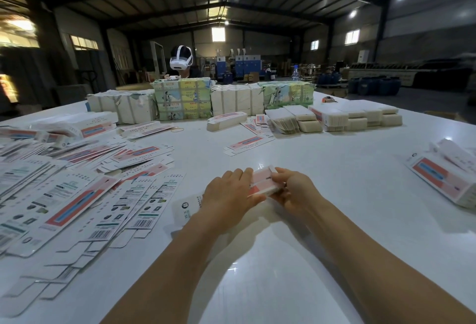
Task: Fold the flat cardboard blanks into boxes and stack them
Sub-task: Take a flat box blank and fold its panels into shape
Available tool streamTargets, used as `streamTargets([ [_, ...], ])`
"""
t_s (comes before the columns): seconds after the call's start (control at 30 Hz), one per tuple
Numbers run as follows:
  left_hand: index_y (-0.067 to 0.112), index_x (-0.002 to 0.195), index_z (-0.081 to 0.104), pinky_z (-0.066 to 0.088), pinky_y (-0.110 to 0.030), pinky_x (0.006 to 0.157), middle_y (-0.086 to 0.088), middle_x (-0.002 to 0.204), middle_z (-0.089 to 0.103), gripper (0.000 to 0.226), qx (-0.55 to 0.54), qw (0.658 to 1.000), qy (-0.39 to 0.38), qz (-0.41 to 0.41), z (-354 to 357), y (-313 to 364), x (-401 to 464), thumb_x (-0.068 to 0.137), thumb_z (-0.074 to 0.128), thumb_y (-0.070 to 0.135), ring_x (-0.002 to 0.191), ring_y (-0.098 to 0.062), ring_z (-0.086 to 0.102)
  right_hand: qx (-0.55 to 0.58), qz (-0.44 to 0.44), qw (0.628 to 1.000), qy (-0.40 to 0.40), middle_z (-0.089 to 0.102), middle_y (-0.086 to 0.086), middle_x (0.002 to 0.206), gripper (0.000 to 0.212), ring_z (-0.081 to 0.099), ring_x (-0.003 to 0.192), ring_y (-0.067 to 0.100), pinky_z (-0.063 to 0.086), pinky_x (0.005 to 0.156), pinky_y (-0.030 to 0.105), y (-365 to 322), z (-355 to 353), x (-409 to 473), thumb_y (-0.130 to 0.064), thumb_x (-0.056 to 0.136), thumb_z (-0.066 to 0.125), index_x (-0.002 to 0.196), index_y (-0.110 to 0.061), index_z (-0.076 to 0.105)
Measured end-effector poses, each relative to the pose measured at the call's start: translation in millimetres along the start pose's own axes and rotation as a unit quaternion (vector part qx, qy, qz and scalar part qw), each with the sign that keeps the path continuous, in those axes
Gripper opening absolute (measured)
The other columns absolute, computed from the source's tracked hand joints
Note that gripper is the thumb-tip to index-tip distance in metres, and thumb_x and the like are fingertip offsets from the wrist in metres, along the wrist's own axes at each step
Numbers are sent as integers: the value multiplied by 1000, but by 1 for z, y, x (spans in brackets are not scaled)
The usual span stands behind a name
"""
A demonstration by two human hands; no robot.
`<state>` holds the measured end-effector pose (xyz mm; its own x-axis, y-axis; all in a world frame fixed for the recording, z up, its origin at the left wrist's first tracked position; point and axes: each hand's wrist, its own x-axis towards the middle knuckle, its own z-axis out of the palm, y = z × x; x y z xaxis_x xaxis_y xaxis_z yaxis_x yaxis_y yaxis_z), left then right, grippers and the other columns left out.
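Both my hands hold one white and red cardboard blank just above the white table, at the centre. My left hand lies over the blank's left part, fingers curled round its edge, and hides much of it. My right hand grips its right end with fingers and thumb. The blank's white end sticks out toward me, left of my left wrist. A wide spread of flat printed blanks covers the table's left side. Folded boxes lie stacked at the right edge.
Wrapped bundles of blanks stand in a row along the far side, with lower piles of white blanks to their right. Single blanks lie mid-table. A person in a white headset sits behind the bundles.
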<state>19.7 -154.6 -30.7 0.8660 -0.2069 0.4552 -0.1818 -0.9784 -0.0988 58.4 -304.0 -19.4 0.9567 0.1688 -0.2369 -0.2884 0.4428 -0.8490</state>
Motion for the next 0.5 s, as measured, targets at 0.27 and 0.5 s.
streamTargets([
  [0.27, 18, 140, 29, 39, -32, 80, 0, 125, 50, 65, 14, 1000, 12, 22, -2, 1, 0, 92, 32, 62, 109, -20, 47, 18, 38, 999, 25, 68, 16, 81, 21, 64, 75, 28, 57, 47, 35, -7, -7, 1, 4, 90, 47, 92, -7, 65],
  [0.5, 17, 140, 31, 40, -32, 81, 0, 126, 51, 68, 25, 1000, 9, 15, -1, 1, -2, 91, 28, 64, 108, -20, 48, -236, -149, 958, 59, 65, 15, 75, 23, 62, 73, 29, 53, 68, 35, 9, -4, 1, 0, 83, 45, 77, 3, 67],
])
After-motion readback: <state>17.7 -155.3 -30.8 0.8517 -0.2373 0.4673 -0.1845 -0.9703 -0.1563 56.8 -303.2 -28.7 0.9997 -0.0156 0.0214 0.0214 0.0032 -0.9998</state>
